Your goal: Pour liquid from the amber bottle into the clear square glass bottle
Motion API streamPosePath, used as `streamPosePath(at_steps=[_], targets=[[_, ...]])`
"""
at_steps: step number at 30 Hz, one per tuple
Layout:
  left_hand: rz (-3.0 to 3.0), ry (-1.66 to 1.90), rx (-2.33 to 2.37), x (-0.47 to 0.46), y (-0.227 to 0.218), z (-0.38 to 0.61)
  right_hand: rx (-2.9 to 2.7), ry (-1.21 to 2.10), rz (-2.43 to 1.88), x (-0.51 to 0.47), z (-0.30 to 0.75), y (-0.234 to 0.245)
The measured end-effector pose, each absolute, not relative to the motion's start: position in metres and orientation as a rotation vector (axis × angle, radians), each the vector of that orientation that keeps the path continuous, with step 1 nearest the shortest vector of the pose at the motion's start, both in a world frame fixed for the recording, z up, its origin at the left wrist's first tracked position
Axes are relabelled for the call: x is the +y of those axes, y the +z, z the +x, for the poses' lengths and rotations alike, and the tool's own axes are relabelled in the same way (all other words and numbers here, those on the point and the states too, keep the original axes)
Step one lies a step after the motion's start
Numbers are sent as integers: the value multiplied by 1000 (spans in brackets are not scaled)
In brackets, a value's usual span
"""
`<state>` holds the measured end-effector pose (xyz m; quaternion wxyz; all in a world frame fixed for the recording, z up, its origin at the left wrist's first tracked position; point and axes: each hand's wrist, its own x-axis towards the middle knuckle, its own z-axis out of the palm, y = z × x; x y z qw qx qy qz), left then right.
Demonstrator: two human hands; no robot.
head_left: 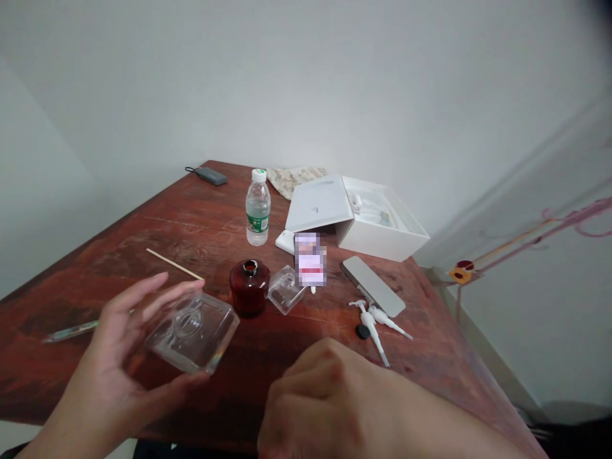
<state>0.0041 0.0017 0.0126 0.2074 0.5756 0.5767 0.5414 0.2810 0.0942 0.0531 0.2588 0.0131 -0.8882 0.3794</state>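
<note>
My left hand (112, 357) holds a clear square glass bottle (194, 331) by its edges, thumb under it and fingers stretched over its far side, above the near left part of the wooden table (191, 223). My right hand (315, 408) is curled into a loose fist at the bottom centre, its back towards me; whatever lies inside the fingers is hidden. Just beyond the glass bottle stands a dark red round bottle (249, 287) with its neck uncovered. A small clear cap (285, 290) lies to its right.
A water bottle (258, 207) stands mid-table before an open white box (358, 217). White pump nozzles (377, 322), a black cap (363, 331) and a flat silver lid (373, 285) lie at right. A thin wooden stick (174, 264), a pen (71, 331), a grey power bank (210, 175) and cloth (294, 178) are about.
</note>
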Motion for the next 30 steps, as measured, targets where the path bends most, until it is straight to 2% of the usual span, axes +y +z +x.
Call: streamPosePath(at_steps=[12, 20, 24, 30], targets=[[1637, 1457, 1433, 6, 23, 9, -2246, 680, -415, 112, 266, 50], [1706, 1348, 1325, 13, 35, 28, -2350, 1176, -515, 115, 270, 38], [1747, 1278, 1268, 15, 33, 37, -2161, 1441, -519, 111, 270, 24], [1707, 1150, 1182, 18, 28, 57, -1934, 1605, -521, 101, 284, 4]])
